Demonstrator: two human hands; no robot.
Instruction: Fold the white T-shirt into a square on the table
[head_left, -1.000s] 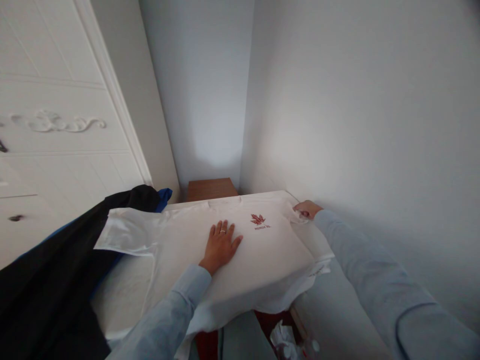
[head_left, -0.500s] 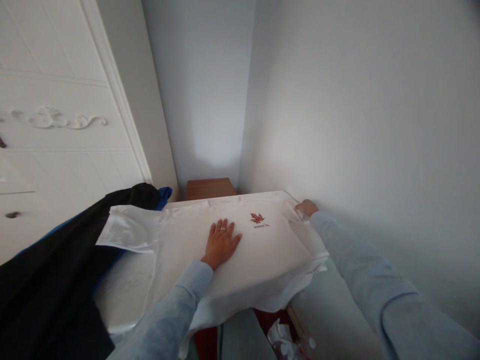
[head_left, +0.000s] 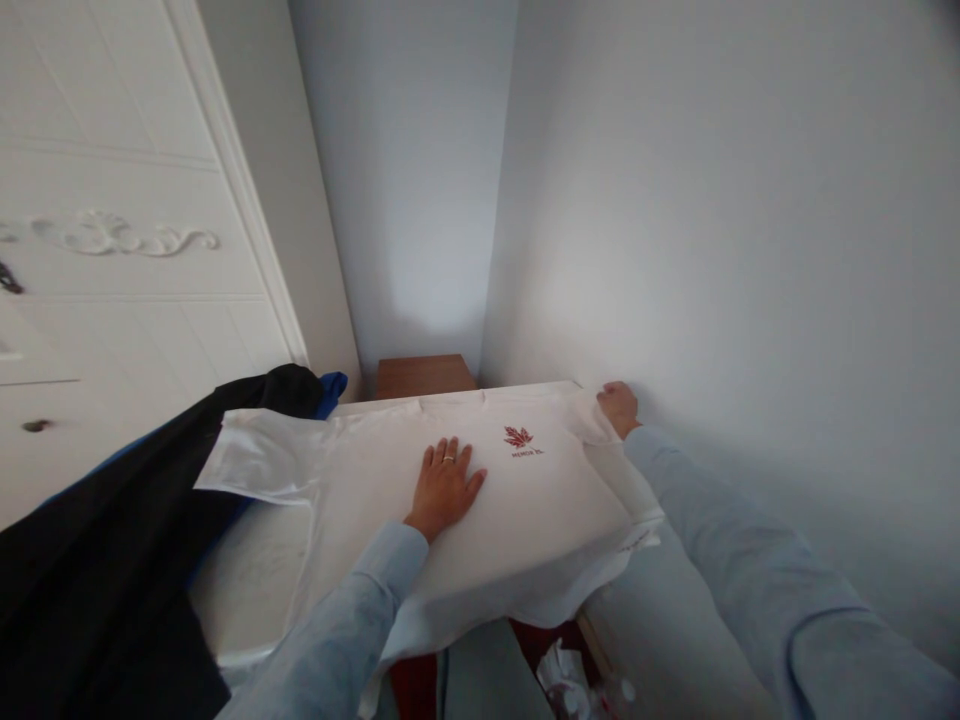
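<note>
A white T-shirt (head_left: 375,480) with a red leaf print (head_left: 517,437) lies spread on a white table (head_left: 255,590). My left hand (head_left: 444,482) rests flat on the shirt's chest, fingers stretched out, a ring on one finger. My right hand (head_left: 618,405) is at the shirt's right sleeve by the wall, fingers curled on the sleeve's edge. The left sleeve (head_left: 255,455) lies spread out to the left.
Dark clothing (head_left: 112,540) with a blue piece (head_left: 330,388) is heaped on the left. A brown cabinet top (head_left: 424,376) stands behind the table in the corner. White cupboard doors (head_left: 112,250) fill the left; a wall runs along the right. Crumpled paper (head_left: 570,675) lies below.
My right hand has moved farther back and toward the wall with the shirt's right sleeve. My left hand has stayed flat on the shirt.
</note>
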